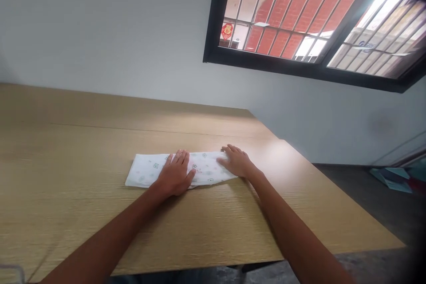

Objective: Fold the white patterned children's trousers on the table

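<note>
A long folded white cloth [146, 171] with a small printed pattern lies flat on the light oak-look table [66, 186]. My left hand [175, 173] rests palm down on the middle of the cloth, its fingers spread toward the far side. My right hand [236, 162] lies flat over the cloth's right end, with the fingers pointing left. Neither hand grips the cloth, and the two hands stand apart.
The table's right edge runs diagonally down to a dark floor, where teal and red items [392, 179] lie. A grey wall [116, 31] rises behind the table. A black-framed barred window [299, 17] shows a red brick wall outside.
</note>
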A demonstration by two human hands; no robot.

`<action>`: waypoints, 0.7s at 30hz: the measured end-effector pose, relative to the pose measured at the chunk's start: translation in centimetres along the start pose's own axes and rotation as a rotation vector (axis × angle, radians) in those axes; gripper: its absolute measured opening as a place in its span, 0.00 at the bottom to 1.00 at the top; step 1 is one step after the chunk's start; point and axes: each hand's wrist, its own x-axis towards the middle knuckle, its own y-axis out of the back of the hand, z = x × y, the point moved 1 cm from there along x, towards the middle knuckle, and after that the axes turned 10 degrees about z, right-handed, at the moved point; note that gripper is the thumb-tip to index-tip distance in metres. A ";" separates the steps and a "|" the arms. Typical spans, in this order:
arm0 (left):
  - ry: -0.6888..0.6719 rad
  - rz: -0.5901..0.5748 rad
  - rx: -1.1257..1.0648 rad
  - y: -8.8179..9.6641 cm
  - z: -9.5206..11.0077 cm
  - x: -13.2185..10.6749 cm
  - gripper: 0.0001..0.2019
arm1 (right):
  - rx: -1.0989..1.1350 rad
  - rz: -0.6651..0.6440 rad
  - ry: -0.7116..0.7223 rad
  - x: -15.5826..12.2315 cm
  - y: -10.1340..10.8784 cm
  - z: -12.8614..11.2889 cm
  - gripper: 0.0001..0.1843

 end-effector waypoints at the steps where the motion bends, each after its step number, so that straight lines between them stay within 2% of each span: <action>1: 0.003 0.018 0.005 -0.1 0.0 0.0 0.35 | -0.021 0.017 0.017 -0.1 0.3 -0.6 0.29; 3: -0.002 0.051 0.012 -0.4 0.2 0.1 0.34 | -0.019 0.076 0.081 -0.3 0.8 -2.8 0.30; 5: -0.011 0.065 0.015 -0.7 0.2 0.4 0.33 | 0.112 0.131 0.182 -0.4 0.6 -6.4 0.30; 8: -0.091 0.017 0.056 -1.0 -0.1 0.8 0.33 | 0.425 0.120 0.327 -0.2 -0.9 -12.3 0.22; 11: -0.132 -0.028 0.118 -1.2 -0.7 1.1 0.35 | 0.549 0.102 0.348 0.4 -2.6 -15.5 0.20; 13: -0.141 0.002 0.120 -1.2 -1.0 1.1 0.36 | 0.561 0.088 0.343 0.6 -3.2 -15.5 0.21; 16: -0.181 0.066 0.076 -1.1 -1.1 0.9 0.34 | 0.516 0.049 0.358 0.5 -3.3 -13.7 0.24; 21: -0.103 0.095 -0.017 -0.7 -1.7 0.7 0.33 | 0.304 -0.041 0.324 -0.1 -2.8 -10.4 0.36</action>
